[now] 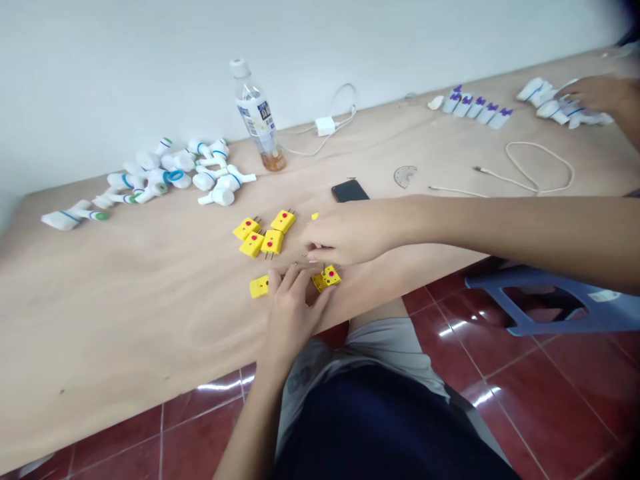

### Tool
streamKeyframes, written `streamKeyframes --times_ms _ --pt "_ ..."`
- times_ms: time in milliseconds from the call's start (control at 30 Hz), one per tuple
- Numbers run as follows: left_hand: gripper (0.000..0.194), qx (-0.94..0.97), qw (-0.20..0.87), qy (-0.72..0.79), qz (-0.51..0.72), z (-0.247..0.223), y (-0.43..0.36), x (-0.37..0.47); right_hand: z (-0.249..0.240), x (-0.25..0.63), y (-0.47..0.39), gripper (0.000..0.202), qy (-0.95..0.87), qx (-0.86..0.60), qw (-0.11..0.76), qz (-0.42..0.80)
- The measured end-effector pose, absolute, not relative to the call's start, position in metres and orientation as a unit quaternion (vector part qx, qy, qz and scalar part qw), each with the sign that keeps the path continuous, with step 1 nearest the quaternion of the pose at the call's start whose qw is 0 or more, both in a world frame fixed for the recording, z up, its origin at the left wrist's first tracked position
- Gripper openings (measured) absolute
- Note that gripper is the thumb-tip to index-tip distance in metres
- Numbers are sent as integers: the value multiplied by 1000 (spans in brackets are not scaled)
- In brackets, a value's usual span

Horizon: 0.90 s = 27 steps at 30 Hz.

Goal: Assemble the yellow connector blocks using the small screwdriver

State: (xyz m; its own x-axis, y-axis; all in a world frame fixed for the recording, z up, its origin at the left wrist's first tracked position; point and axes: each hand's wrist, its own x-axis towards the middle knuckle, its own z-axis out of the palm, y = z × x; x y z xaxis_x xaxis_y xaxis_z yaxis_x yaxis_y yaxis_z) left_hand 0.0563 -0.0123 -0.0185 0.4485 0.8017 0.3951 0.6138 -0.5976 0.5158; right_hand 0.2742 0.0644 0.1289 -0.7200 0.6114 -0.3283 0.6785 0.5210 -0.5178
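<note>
My left hand (295, 297) rests on the table with bent fingers, its thumb and index finger around an open yellow plug piece (331, 274) that has a red dot and metal parts. Partly under that hand's other fingers lies a plain yellow plug cover (259, 287). Just above, my right hand (345, 235) is closed with its fingertips pinched; a tiny metallic bit shows at the tips, too small to name. Several closed yellow two-pin plugs (272, 242) with red dots sit to the left. A small yellow piece (315, 216) peeks out behind my right hand.
Behind are a black phone (350, 191), a drink bottle (259, 120), white-and-blue plastic fittings (175, 160), a charger (325, 126), a protractor (405, 176) and a white cable (537, 190). At right, another person's hand (600, 93) touches white parts beside purple-topped pieces (477, 108). A blue stool (555, 300) stands below.
</note>
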Motion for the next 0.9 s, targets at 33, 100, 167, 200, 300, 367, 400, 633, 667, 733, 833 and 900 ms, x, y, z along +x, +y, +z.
streamKeyframes --times_ms 33,100,167,200,300,367,400,633,667,733,833,900 --pt "19 838 152 422 311 -18 -12 57 128 277 64 25 870 370 47 -321" --pt "19 838 153 422 310 -17 -13 57 127 280 63 20 876 357 35 -323" --pt "20 839 154 421 308 -15 -13 57 127 282 61 22 875 366 35 -317" --pt "20 840 155 419 307 -15 -13 58 127 282 60 27 872 379 38 -308" --pt "20 841 151 419 308 -15 -13 57 126 281 59 29 872 384 37 -301" --pt "20 838 148 424 309 -14 -14 57 126 280 60 28 883 362 31 -298" --pt "20 837 148 426 308 -14 -14 57 125 278 60 31 886 360 28 -290" --pt "20 836 141 429 310 -15 -14 58 130 269 59 31 896 341 15 -283" --pt "20 836 142 430 310 -15 -14 58 130 268 60 35 896 345 16 -280" --pt "20 837 144 428 310 -16 -14 58 131 269 60 33 893 352 11 -280" --pt "21 840 140 422 312 -16 -14 57 130 272 60 18 894 335 16 -299" --pt "20 839 140 424 311 -17 -14 57 129 274 59 24 892 346 26 -288"
